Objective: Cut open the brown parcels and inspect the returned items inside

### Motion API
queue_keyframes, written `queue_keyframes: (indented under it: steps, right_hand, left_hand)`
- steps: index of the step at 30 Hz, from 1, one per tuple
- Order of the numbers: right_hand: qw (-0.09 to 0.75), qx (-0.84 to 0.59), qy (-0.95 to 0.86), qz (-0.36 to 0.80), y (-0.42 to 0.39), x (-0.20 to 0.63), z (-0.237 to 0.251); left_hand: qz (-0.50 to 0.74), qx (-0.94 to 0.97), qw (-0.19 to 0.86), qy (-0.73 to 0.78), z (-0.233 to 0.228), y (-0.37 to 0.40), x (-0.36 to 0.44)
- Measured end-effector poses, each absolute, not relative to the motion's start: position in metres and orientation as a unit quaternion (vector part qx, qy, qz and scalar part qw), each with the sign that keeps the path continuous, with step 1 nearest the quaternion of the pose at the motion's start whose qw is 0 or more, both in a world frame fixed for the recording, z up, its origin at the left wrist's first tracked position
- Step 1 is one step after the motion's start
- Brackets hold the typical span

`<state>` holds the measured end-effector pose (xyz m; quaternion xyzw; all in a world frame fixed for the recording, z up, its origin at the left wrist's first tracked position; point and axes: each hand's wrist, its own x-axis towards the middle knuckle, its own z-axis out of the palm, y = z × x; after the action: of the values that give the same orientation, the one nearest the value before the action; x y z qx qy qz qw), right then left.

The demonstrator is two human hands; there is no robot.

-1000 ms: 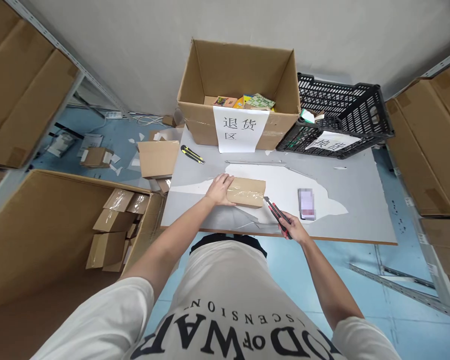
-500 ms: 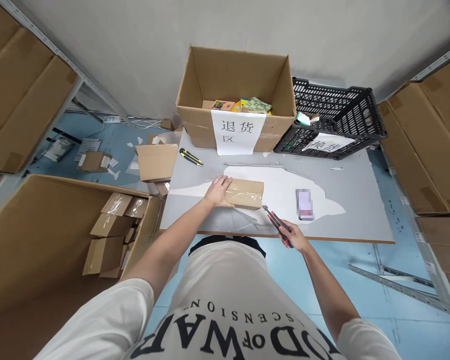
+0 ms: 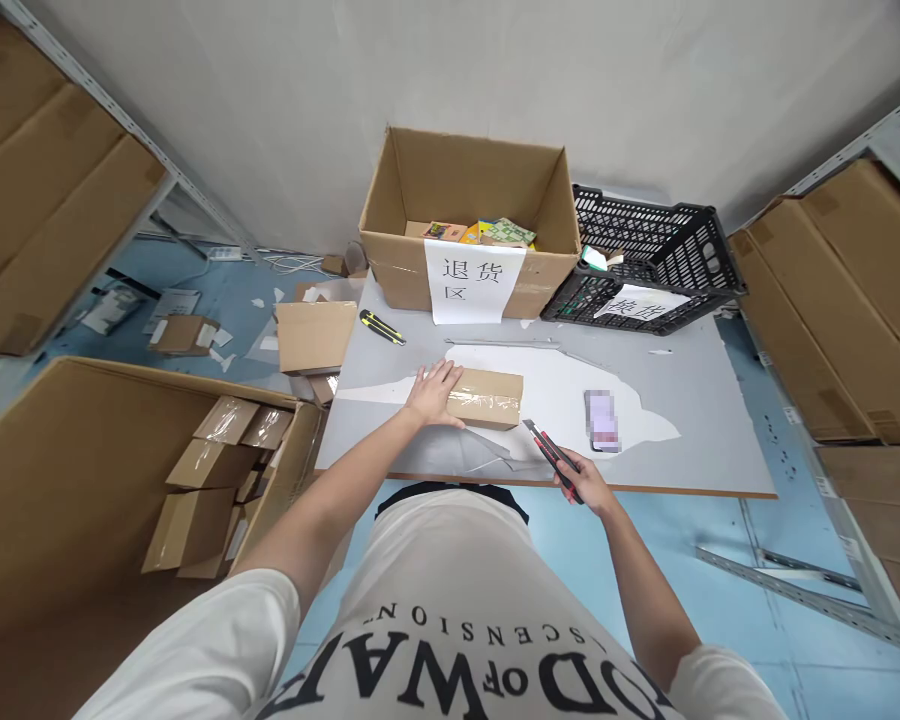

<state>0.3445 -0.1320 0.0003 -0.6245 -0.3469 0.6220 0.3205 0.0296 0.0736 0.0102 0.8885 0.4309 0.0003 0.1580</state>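
A small taped cardboard box [image 3: 487, 400] lies on the table in front of me, shiny clear tape along it. My left hand [image 3: 435, 394] grips its left end, with the fingers towards the far side and the thumb at the near side. In my right hand [image 3: 581, 478] is a red and black utility knife [image 3: 551, 455]. Its tip points up and left, close to the box's near right corner. A phone [image 3: 602, 420] with a blurred screen lies to the right of the knife. Another utility knife [image 3: 382, 327], black and yellow, lies at the table's far left.
At the table's back stand a large open carton [image 3: 397, 275] with packets inside and a black plastic crate [image 3: 660, 245], both with paper signs. A big carton [image 3: 52, 480] on the left holds several small boxes. Shelves with cartons [image 3: 817, 300] flank the table [image 3: 705, 400].
The camera view has tilted slightly, so the scene sits a little lower. The fingers of my left hand look a bit more spread on the box. The knife stays near the box's corner.
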Motion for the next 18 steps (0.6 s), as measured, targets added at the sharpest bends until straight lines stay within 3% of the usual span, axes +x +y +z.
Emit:
queue_keyframes:
  steps: [13, 18]
  right_hand:
    - [0.416, -0.657, -0.348, 0.523, -0.096, 0.368, -0.005]
    - [0.359, -0.731, -0.413, 0.408, -0.075, 0.353, -0.031]
  left_hand:
    - [-0.015, 0.903, 0.11, 0.414, 0.01, 0.067, 0.029]
    - [-0.005, 0.908, 0.094, 0.409, 0.006, 0.049, 0.026]
